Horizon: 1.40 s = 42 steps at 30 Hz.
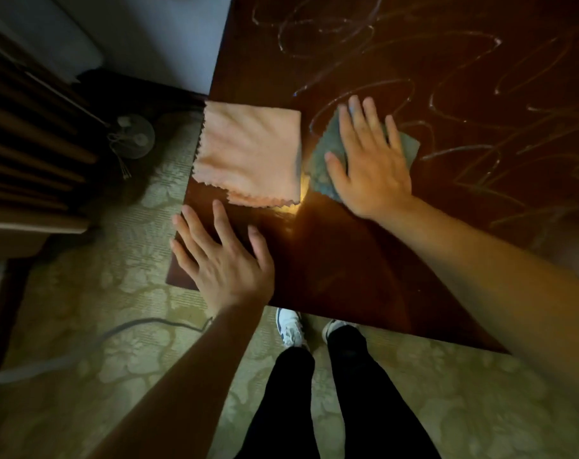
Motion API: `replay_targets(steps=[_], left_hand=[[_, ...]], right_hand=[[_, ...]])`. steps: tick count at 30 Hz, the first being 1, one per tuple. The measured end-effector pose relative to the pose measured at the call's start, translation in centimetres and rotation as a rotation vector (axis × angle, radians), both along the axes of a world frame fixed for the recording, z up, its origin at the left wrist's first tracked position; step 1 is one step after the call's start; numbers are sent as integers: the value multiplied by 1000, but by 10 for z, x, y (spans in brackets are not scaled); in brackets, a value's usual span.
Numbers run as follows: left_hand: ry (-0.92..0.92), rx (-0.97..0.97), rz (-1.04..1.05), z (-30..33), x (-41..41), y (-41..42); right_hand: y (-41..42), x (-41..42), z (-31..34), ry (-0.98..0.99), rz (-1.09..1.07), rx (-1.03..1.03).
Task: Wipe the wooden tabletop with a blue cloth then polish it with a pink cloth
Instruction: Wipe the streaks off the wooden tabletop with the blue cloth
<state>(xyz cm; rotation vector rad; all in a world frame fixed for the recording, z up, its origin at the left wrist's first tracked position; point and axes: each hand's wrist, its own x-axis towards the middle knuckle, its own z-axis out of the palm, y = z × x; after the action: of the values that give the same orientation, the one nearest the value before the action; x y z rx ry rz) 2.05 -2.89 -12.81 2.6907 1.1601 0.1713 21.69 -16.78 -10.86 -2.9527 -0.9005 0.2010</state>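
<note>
Right hand [370, 167] presses flat, fingers spread, on the blue cloth [327, 160] at desk [347, 276] centre; left hand [225, 260] lies flat and empty at 7 o'clock. Pink cloth [248, 154] sits folded at 9 o'clock of the blue. Both look light, soft and limp, so best driven by palm pressure or pinched at an edge.

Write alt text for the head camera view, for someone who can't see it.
A person's right hand presses a blue cloth flat on a dark wooden tabletop streaked with squiggly marks. The left hand rests flat near the table's corner, beside a folded pink cloth.
</note>
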Motion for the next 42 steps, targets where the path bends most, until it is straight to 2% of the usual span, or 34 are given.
replay_targets(steps=[3,7,9,12,14,17,19,21,24,26,34,36,38,40,42], left_hand=[[6,-5,8,-2,1,2],[8,-6,9,-2,2,2],[29,-36,13,3,2,0],[17,-151,25,13,3,2],[-50,-217,14,24,6,9],[-159,-160,-192,39,24,20],[-226,-157,-282,45,57,30],[-254,-189,-288,45,101,36],[-65,-192,-208,36,158,44],[84,-100,-164,24,171,46],[152,-8,-243,16,117,31],[146,-36,-269,17,103,24],[102,-72,-312,19,89,17],[11,-135,-249,22,85,20],[-89,-168,-46,26,99,35]], right_hand=[[17,1,-1,-10,-80,0],[3,-69,-7,-38,88,10],[-3,-76,-5,-23,137,19],[0,-45,-3,-7,181,15],[8,-1,-1,17,113,-5],[21,49,0,19,-23,-34],[26,47,0,15,-35,-10],[22,23,-1,-10,35,-11],[14,-4,-1,7,156,-19],[13,3,-4,6,191,13],[74,111,3,25,55,-2],[79,100,1,11,60,10],[71,65,-2,-18,173,20],[58,37,-3,-4,269,31],[59,40,-6,7,314,45]])
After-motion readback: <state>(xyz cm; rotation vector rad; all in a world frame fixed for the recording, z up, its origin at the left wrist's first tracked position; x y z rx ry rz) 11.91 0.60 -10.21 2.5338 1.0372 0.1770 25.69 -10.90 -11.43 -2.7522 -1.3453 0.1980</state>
